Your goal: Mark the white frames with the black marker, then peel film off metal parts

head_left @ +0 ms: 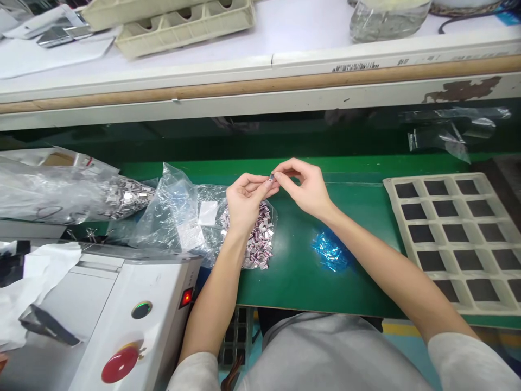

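Between the fingertips of my two hands is a small metal piece [271,177], too small to make out further. My left hand [245,202] pinches it from the left, thumb against forefinger. From the right, my right hand [304,185] closes thumb and forefinger on the same piece. Below my left hand lies a pile of small metal pieces [259,241] on a clear plastic bag, partly hidden by my left hand and forearm. A heap of shiny blue film bits [331,250] rests on the green table [291,282], beside my right forearm.
At the right lies a pale compartment tray [440,228] with dark cell bottoms. A clear bag of metal pieces [126,196] lies at the left, behind a white machine [163,304] with a red button [120,364]. A shelf [301,38] crosses above the table's far side.
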Demonstrator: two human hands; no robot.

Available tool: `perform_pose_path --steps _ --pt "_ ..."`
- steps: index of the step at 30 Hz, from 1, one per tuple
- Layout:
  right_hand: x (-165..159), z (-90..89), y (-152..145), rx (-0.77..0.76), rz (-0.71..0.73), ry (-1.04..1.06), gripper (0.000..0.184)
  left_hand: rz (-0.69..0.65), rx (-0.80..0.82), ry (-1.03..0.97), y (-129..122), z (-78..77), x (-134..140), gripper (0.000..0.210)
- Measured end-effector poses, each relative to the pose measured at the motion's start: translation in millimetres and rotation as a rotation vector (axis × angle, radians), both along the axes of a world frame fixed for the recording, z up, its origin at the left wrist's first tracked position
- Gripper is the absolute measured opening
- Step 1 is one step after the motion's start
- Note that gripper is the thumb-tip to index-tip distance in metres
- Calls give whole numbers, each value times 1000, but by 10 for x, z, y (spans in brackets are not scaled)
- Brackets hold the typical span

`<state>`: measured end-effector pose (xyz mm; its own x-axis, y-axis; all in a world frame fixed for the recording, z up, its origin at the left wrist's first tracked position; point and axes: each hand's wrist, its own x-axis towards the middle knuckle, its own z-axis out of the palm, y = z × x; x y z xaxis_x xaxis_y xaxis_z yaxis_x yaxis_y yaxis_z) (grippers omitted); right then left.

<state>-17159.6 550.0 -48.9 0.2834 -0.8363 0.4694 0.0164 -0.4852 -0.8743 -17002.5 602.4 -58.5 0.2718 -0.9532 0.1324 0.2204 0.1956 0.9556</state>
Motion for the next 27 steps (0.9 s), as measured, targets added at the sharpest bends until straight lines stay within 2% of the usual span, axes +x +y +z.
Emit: perform_pose_path --steps 8,12,17,19,21,25,27 --pt "-27 -2 -40 47 2 23 13 -16 15 -44 17 2 2 43" --pt "-78 47 -68 82 100 81 22 -38 40 -70 6 -16 -4 46" --pt "-122 111 -64 20 114 188 18 -75 58 -187 48 27 74 47" --pt "-163 124 -67 8 91 246 14 -74 54 -333 96 99 190 43" --pt "-229 108 -89 24 99 329 13 -123 27 -562 146 190 327 34" --pt "-362 -23 -159 80 246 623 18 -317 -149 -1065 207 306 454 20" --pt "-394 -107 -181 69 295 748 23 -342 -220 -1237 269 313 406 18"
